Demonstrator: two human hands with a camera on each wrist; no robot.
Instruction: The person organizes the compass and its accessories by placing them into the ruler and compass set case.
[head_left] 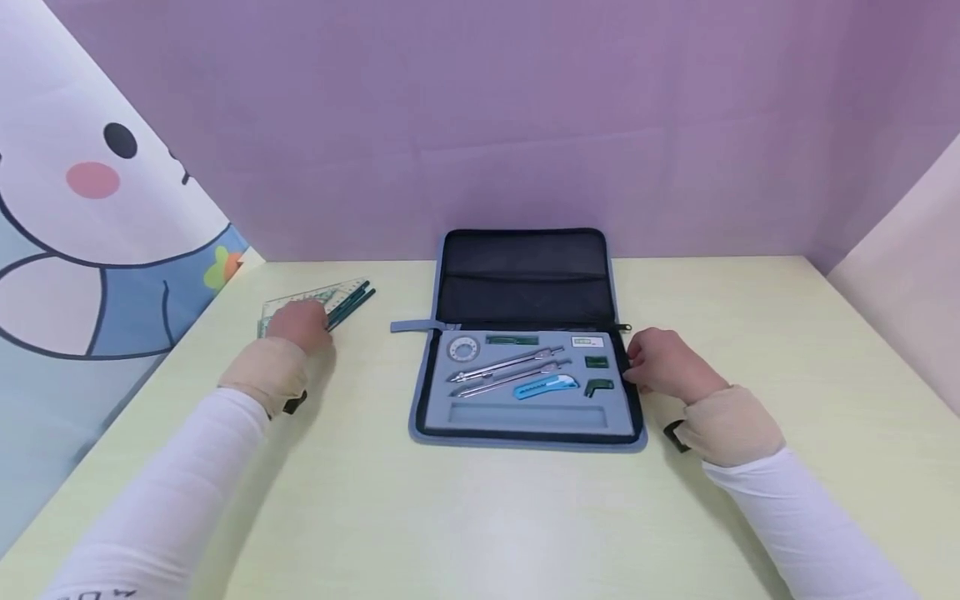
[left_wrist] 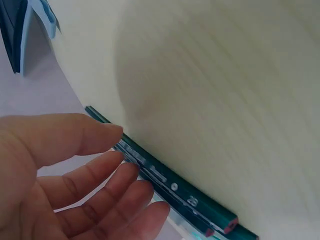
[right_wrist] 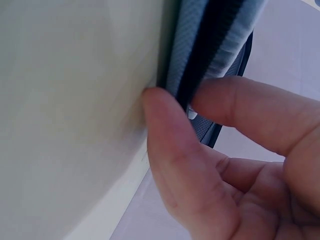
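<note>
On the left of the table, my left hand (head_left: 300, 325) is at a small pile of dark green pencils (head_left: 351, 307) and clear set squares (head_left: 300, 298). In the left wrist view its thumb and loosely bent fingers are at the pencils (left_wrist: 175, 186), one marked 2B, with a gap between thumb and forefinger. My right hand (head_left: 671, 364) pinches the right edge of an open zip case (head_left: 528, 444) between thumb and forefinger. Its grey insert holds two metal compasses (head_left: 510, 362), a blue cutter knife (head_left: 546, 387), a white eraser (head_left: 587, 342) and small green parts.
The case lid (head_left: 525, 275) stands raised at the back, with a blue strap (head_left: 412, 326) out to the left. A long slot (head_left: 528, 415) lies along the insert's front. Behind the pale table (head_left: 487, 517) hangs a purple backdrop (head_left: 487, 125).
</note>
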